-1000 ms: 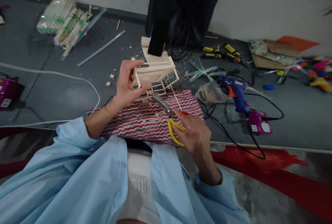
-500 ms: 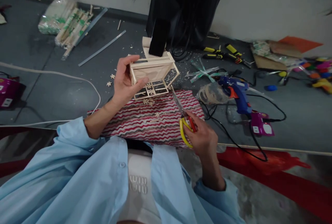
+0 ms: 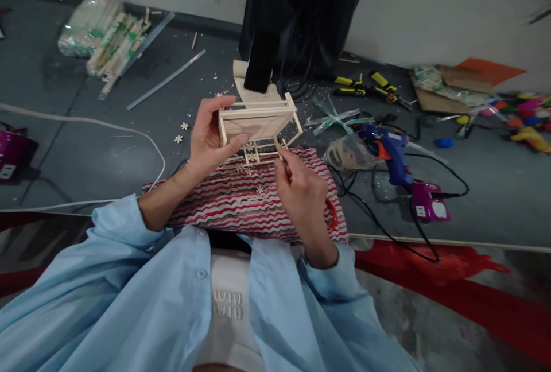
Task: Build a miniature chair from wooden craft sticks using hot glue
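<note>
My left hand (image 3: 210,136) is closed around the left end of a small wooden stick frame (image 3: 258,122), holding it tilted above the cloth. Thin crossbars with small wooden flowers (image 3: 252,157) show on its lower side. My right hand (image 3: 301,182) is pinched at the frame's lower right corner; whatever sits between the fingertips is too small to make out. Beside that wrist lies a pair of scissors, its red handle (image 3: 331,214) showing and the rest hidden by the hand. Under both hands spreads a red-and-white wavy-striped cloth (image 3: 232,211).
A phone (image 3: 260,65) leans against a black bag (image 3: 305,10) behind the frame. To the right are a blue glue gun (image 3: 390,151), a purple box (image 3: 430,202) with cables, and yellow-black tools (image 3: 365,89). Bagged wooden sticks (image 3: 116,45) lie at the far left.
My right hand has let go of the scissors, which now lie on the cloth, and has moved up and left to the frame's corner. The left hand still holds the frame.
</note>
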